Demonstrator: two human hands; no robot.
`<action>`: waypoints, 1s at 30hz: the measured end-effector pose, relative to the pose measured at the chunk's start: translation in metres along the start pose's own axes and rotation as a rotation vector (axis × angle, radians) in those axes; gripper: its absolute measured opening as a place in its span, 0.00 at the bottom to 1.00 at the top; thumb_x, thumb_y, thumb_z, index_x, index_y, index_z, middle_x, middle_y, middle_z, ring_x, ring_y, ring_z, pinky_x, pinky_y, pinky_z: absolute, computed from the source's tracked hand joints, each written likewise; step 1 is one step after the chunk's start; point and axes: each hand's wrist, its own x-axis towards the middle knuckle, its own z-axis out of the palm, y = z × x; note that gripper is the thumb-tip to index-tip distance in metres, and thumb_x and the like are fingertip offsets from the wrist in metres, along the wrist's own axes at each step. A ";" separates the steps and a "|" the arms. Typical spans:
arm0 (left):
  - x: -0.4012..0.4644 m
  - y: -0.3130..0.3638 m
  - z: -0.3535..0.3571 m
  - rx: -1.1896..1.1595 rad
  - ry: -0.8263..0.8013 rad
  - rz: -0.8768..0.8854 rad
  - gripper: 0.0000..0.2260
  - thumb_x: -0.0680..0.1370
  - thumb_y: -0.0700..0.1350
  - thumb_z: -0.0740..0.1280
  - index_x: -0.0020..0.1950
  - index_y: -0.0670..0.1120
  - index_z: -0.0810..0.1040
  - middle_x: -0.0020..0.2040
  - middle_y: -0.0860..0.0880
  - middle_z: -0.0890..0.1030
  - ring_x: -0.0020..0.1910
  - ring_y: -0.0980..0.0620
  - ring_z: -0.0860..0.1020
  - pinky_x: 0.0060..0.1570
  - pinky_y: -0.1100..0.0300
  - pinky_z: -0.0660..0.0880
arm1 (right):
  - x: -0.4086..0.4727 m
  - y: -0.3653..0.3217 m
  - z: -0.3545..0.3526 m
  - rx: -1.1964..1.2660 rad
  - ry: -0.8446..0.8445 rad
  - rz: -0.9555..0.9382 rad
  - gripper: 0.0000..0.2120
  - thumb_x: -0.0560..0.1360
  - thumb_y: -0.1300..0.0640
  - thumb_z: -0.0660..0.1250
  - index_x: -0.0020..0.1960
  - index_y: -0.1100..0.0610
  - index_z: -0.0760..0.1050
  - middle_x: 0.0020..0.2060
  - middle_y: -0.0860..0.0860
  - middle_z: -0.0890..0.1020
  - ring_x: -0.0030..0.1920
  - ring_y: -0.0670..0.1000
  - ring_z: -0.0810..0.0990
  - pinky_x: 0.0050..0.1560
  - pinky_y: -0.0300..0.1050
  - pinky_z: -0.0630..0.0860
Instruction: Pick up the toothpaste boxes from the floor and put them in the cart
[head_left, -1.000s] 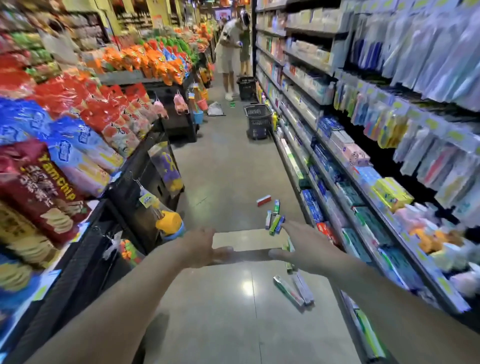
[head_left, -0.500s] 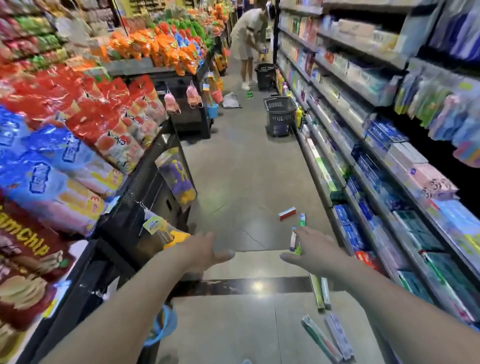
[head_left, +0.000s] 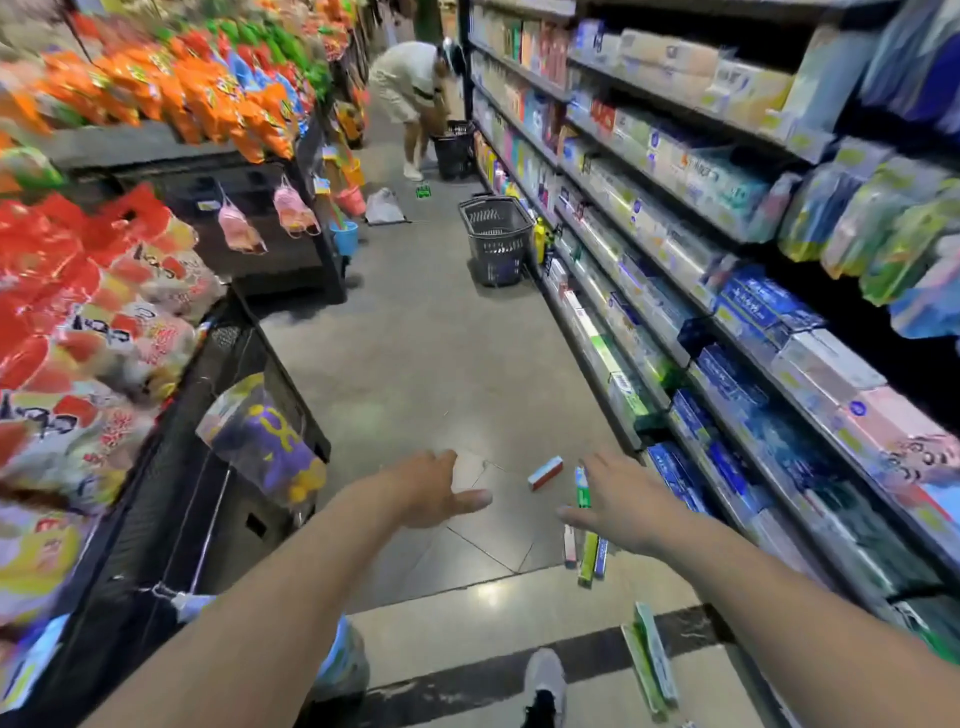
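Several toothpaste boxes lie on the aisle floor. A red and white box (head_left: 545, 473) sits just ahead of my hands. A green box (head_left: 582, 487) stands beside my right hand (head_left: 618, 501). Three more boxes (head_left: 587, 556) lie side by side under that hand, and two green ones (head_left: 649, 660) lie nearer my foot. My left hand (head_left: 436, 491) is stretched forward with its fingers apart and nothing in it. My right hand is also spread and holds nothing. A dark basket cart (head_left: 496, 244) stands farther down the aisle by the right shelves.
Snack bag racks (head_left: 93, 312) line the left, toothpaste shelves (head_left: 727, 338) the right. A person (head_left: 410, 98) bends over a second dark basket (head_left: 453, 148) at the far end. A white bag (head_left: 383, 207) and a small green item (head_left: 423, 191) lie on the floor there. My shoe (head_left: 544, 680) is at the bottom.
I have walked forward along the aisle. The boxes on the floor now lie closer and lower in view, and the basket cart is nearer. Both hands stay stretched out and hold nothing.
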 end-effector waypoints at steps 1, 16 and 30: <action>0.021 0.002 -0.012 0.011 0.000 0.007 0.42 0.73 0.72 0.57 0.78 0.46 0.56 0.76 0.43 0.62 0.73 0.43 0.64 0.70 0.48 0.64 | 0.022 0.005 -0.006 -0.003 -0.012 0.009 0.42 0.70 0.28 0.61 0.74 0.54 0.61 0.69 0.51 0.69 0.68 0.55 0.68 0.65 0.51 0.66; 0.278 0.012 -0.174 0.122 -0.102 0.085 0.40 0.75 0.71 0.56 0.78 0.46 0.57 0.75 0.43 0.63 0.73 0.42 0.64 0.70 0.46 0.64 | 0.274 0.074 -0.082 0.037 -0.052 0.136 0.41 0.72 0.27 0.59 0.73 0.56 0.62 0.69 0.53 0.69 0.68 0.55 0.69 0.64 0.51 0.67; 0.527 0.095 -0.220 0.489 -0.301 0.536 0.41 0.74 0.72 0.56 0.78 0.45 0.56 0.74 0.41 0.65 0.71 0.40 0.67 0.69 0.43 0.65 | 0.380 0.129 -0.070 0.280 -0.007 0.657 0.42 0.71 0.27 0.60 0.73 0.56 0.62 0.70 0.55 0.69 0.69 0.57 0.68 0.66 0.52 0.66</action>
